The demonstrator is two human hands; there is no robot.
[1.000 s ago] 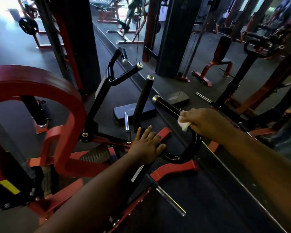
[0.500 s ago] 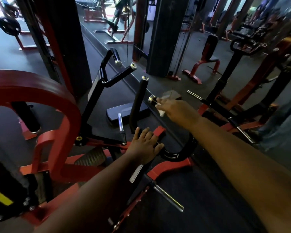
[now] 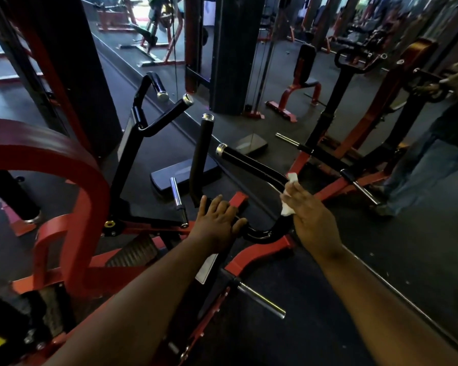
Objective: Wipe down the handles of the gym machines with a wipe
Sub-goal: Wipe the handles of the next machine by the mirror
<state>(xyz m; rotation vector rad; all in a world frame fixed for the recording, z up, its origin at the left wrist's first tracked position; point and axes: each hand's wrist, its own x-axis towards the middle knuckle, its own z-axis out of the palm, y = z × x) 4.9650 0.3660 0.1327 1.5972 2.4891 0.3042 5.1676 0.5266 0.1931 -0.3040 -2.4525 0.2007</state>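
head view. right hand [image 3: 311, 217], fingers nearly straight and close together, presses a white wipe [image 3: 288, 196] against the bend of the angled black handle [image 3: 251, 162], whose chrome-capped tip points up and to the left. the wipe shows above and below the fingertips, touching the bar. left hand [image 3: 217, 223], fingers extended and slightly spread with the thumb out to the right, rests flat on the black machine frame at the base of the upright black handle [image 3: 200, 159], holding nothing. a second pair of black handles [image 3: 156, 109] rises further back on the left. red machine frame [image 3: 72, 180] arcs at left; a mirror wall [image 3: 381, 128] runs along the right.
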